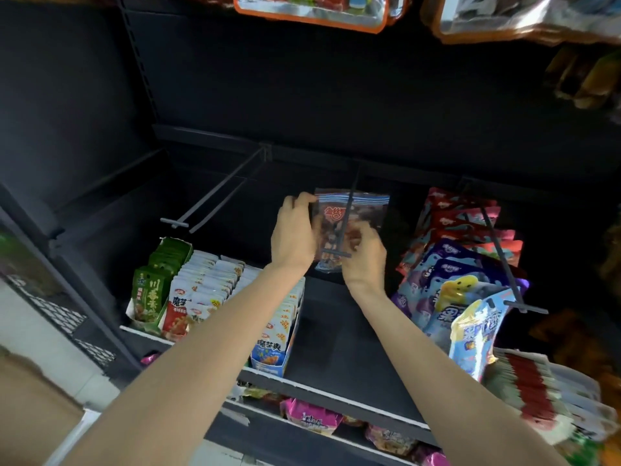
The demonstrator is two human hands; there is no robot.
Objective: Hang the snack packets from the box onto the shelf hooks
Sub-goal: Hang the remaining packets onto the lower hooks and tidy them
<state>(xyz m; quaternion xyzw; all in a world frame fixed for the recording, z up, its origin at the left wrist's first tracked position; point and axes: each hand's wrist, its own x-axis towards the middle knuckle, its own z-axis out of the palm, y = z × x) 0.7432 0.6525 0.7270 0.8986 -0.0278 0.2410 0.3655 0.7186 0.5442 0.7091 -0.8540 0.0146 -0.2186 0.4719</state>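
A clear snack packet with a blue striped top and a red logo hangs on the middle shelf hook. My left hand grips the packet's left edge near its top. My right hand pinches the packet low down, right by the hook's crossbar tip. An empty hook juts out to the left. The hook on the right carries several red, purple and blue packets. A corner of the cardboard box shows at the lower left.
Display cartons of green and white sachets stand on the shelf below the hooks, with a blue-fronted carton beside my left forearm. More packets lie on the lower shelf. Large bags hang overhead. Stacked red-and-white packs sit at the right.
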